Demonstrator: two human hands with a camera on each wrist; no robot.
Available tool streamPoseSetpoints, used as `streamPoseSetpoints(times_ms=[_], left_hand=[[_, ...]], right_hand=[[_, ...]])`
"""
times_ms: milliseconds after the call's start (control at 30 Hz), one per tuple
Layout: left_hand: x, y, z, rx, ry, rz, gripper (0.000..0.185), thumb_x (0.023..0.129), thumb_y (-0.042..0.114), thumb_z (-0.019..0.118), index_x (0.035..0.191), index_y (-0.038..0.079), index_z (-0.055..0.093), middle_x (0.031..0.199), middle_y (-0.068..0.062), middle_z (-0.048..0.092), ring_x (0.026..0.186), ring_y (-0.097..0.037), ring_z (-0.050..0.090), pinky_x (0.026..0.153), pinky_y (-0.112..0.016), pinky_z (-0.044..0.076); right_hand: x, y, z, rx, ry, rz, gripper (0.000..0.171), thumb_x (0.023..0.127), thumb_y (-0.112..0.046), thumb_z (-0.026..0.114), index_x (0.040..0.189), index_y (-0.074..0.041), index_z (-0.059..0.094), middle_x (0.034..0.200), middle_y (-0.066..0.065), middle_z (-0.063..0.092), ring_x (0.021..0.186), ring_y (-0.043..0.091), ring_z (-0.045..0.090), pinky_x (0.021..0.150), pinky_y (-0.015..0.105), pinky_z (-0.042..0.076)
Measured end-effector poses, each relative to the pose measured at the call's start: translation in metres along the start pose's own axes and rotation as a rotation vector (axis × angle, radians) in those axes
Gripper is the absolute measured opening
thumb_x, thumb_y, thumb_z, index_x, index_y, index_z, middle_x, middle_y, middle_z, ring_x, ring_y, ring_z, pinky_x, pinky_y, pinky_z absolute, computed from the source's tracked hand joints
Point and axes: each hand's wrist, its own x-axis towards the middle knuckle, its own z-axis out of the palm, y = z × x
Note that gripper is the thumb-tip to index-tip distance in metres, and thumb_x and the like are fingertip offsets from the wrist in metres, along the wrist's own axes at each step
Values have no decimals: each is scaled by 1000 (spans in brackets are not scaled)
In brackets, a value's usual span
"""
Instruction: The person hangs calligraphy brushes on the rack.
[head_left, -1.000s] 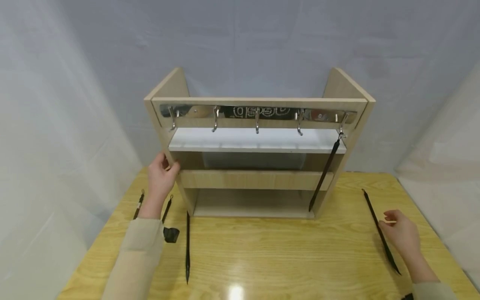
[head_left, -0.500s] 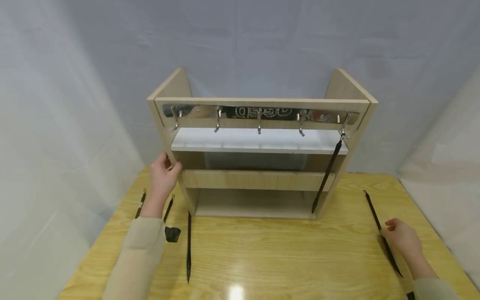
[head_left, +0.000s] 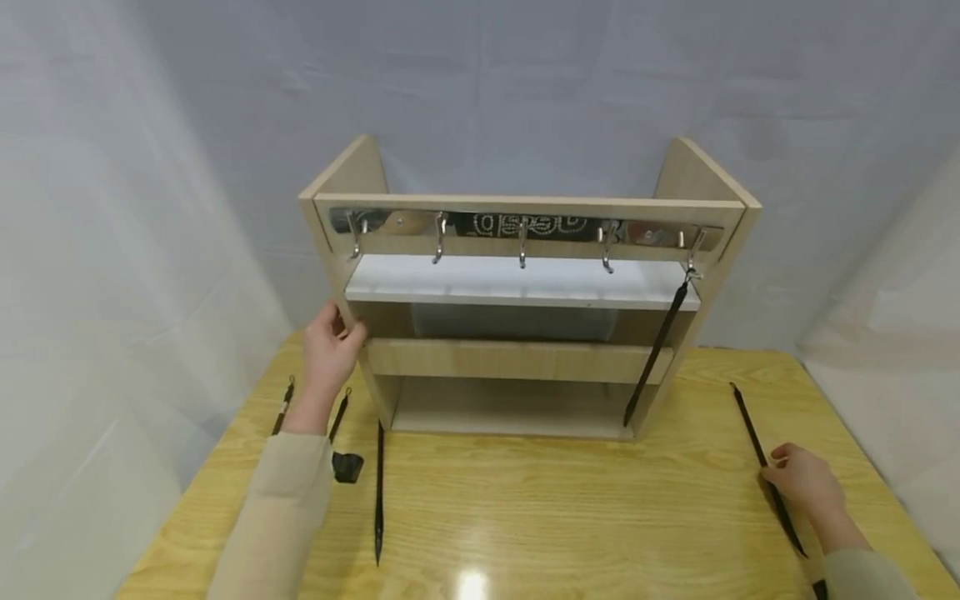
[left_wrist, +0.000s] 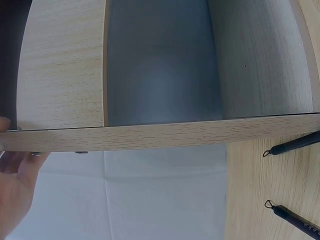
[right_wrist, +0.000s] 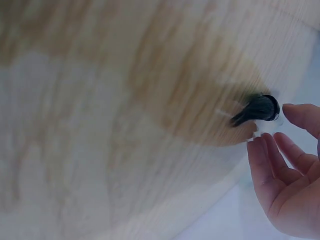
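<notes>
Head view: left hand (head_left: 327,350) is gripping the shelf unit's (head_left: 525,358) side panel; right hand (head_left: 802,483) is resting on a black strap (head_left: 765,462). Right wrist view is showing its fingers (right_wrist: 280,160) loosely curled, beside the strap's end.

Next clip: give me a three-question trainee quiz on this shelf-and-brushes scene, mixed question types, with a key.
1. True or false: a black brush hangs from the rightmost hook of the wooden shelf unit.
2. What does the left hand grip? A) a brush on the table B) the shelf unit's left side panel C) a hook
3. Fill in: the right hand rests on the yellow table at a long black ____.

Key: 1 true. 2 B. 3 brush; whether the fingers pinch it or only touch it cannot be told.
</notes>
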Motion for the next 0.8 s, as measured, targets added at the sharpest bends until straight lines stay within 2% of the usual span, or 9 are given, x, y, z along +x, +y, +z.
streamPoseSetpoints(times_ms=[267, 800], left_hand=[[0, -1, 0, -20, 1, -4, 37, 82, -2, 51, 119, -6, 48, 118, -23, 49, 110, -34, 47, 87, -42, 44], [-1, 1, -1, 17, 1, 6, 36, 83, 0, 51, 118, -6, 49, 117, -23, 50, 108, -34, 48, 86, -43, 45]], right_hand=[[3, -3, 3, -12, -27, -16, 45, 77, -15, 59, 104, 18, 44, 98, 33, 53, 85, 45, 52, 63, 47, 45], [6, -1, 5, 2, 1, -56, 45, 74, -11, 60, 102, 21, 45, 95, 34, 54, 85, 48, 51, 68, 52, 44]])
